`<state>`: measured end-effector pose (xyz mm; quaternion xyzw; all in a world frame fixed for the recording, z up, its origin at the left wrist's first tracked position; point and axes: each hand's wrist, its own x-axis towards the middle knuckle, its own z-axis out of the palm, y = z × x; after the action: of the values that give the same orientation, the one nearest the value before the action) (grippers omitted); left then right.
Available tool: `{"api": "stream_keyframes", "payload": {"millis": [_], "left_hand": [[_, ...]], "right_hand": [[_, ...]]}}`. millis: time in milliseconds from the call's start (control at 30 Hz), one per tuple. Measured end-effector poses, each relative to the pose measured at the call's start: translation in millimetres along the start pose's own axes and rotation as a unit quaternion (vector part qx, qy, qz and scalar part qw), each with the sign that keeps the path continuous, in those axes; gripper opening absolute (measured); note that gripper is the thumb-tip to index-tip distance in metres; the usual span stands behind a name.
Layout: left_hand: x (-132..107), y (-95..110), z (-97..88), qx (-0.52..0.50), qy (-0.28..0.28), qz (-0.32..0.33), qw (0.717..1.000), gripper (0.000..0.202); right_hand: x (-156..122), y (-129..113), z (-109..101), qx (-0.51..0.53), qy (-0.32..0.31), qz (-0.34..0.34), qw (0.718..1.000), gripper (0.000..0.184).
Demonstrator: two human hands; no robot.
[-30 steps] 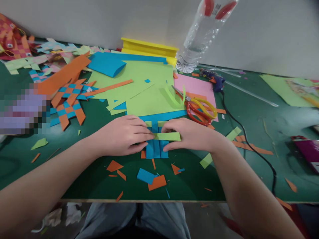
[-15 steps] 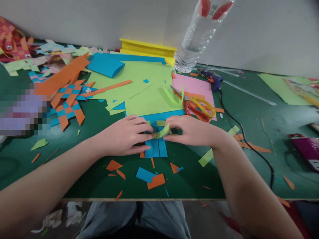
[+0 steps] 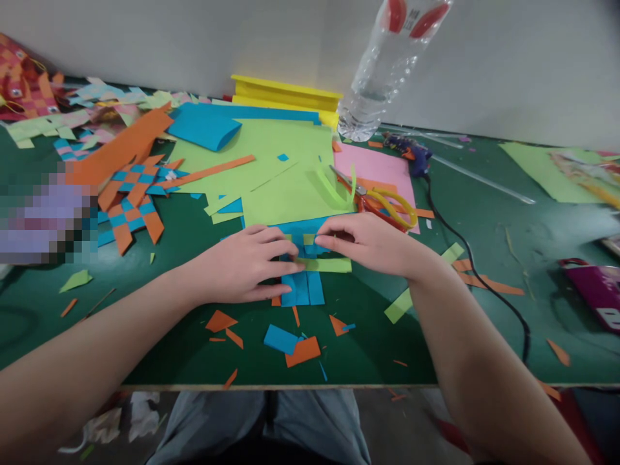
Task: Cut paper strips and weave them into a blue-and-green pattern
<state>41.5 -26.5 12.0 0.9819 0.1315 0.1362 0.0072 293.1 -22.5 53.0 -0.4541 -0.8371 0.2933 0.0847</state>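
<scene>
Blue paper strips (image 3: 302, 289), joined at the top in a slit sheet, lie before me. A short light-green piece (image 3: 309, 239) crosses them near the top. Below it a longer light-green paper strip (image 3: 329, 265) lies flat across, its right end free past the blue edge. My left hand (image 3: 256, 261) rests on the left side with fingers apart, fingertips pressing on the green strip's left end and the blue paper. At the upper right of the blue strips, my right hand (image 3: 368, 242) has its thumb and fingers together on a blue strip's edge; the exact grip is partly hidden.
Behind the hands are a green sheet (image 3: 285, 187), scissors (image 3: 392, 205), a plastic bottle (image 3: 382, 77) and a glue gun (image 3: 411, 155) with a black cord. Woven orange-blue pieces (image 3: 133, 194) lie left. Paper scraps (image 3: 281, 339) litter the table's front; a purple object (image 3: 593, 290) sits right.
My right hand has let go of the curled light-green strip, which now lies straight, and has moved slightly up to the blue strip's edge. My left hand stays in place.
</scene>
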Motion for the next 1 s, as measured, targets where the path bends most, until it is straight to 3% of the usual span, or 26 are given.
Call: {"api": "stream_keyframes", "payload": {"millis": [133, 333, 500, 600, 767, 1000], "left_hand": [[0, 0, 0.3, -0.004, -0.004, -0.003, 1.0, 0.033], [-2, -2, -0.1, -0.028, 0.021, -0.01, 0.999, 0.03], [-6, -5, -2.7, -0.03, 0.061, -0.056, 0.996, 0.026], [-9, -8, -4.9, -0.045, 0.053, -0.105, 0.992, 0.034], [-13, -11, -3.7, -0.055, 0.008, -0.167, 0.984, 0.059], [-12, -12, -0.4, -0.064, -0.005, -0.161, 0.985, 0.054]], "right_hand": [[0, -1, 1, 0.013, 0.026, 0.007, 1.0, 0.036], [-1, -3, -1, 0.084, 0.004, -0.014, 0.996, 0.047], [-5, 2, -4, 0.01, 0.063, -0.082, 0.995, 0.024], [-8, 6, -5, -0.018, 0.057, -0.086, 0.994, 0.041], [-7, 11, -3, -0.024, -0.017, -0.067, 0.997, 0.078], [-2, 12, 0, -0.043, -0.034, -0.077, 0.995, 0.07]]}}
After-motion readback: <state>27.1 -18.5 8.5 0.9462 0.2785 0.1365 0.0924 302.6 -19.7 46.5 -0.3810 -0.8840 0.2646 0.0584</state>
